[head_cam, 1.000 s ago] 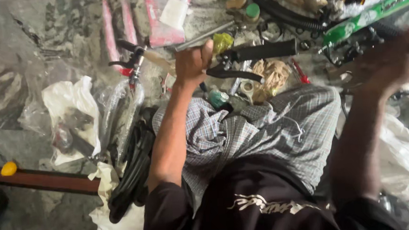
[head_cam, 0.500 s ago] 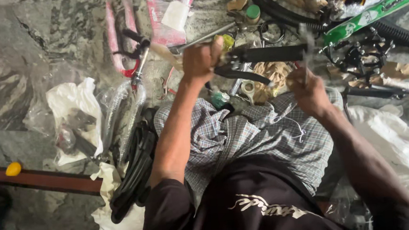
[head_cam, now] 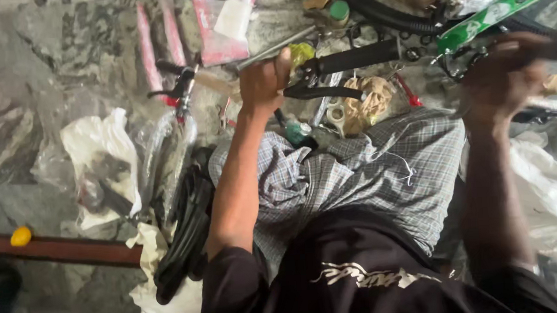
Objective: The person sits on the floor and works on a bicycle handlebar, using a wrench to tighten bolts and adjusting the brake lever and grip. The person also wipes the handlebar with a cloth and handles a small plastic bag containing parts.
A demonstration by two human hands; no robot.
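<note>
Two bare hands work over a cluttered stone floor, seen from the head camera looking down past a dark shirt and a checked cloth (head_cam: 357,177) spread over the lap. Left hand (head_cam: 264,83) is closed around a handlebar (head_cam: 272,50), a grey metal bar running up to the right, gripping it just left of the black grip (head_cam: 356,56). A black brake lever (head_cam: 323,92) sticks out below that grip, just beside the fist. Right hand (head_cam: 502,78) is raised near the green bike frame (head_cam: 501,4) at the top right; it is blurred, fingers curled, and I cannot tell whether it holds anything. The hands are well apart, one on each side of the lap.

Just below the grip lie a wad of tan rag (head_cam: 365,103) and a small green cap (head_cam: 299,132) at the cloth's edge. Further left, a second brake lever (head_cam: 174,85) sits near pink strips (head_cam: 156,48) and a clear packet (head_cam: 222,24). A black tyre (head_cam: 187,239) is coiled beside the left forearm, with white plastic bags (head_cam: 101,154) beyond it. A reddish bar (head_cam: 71,248) crosses the lower left, a yellow knob (head_cam: 20,237) resting on it. Another white bag (head_cam: 551,191) lies at the right
</note>
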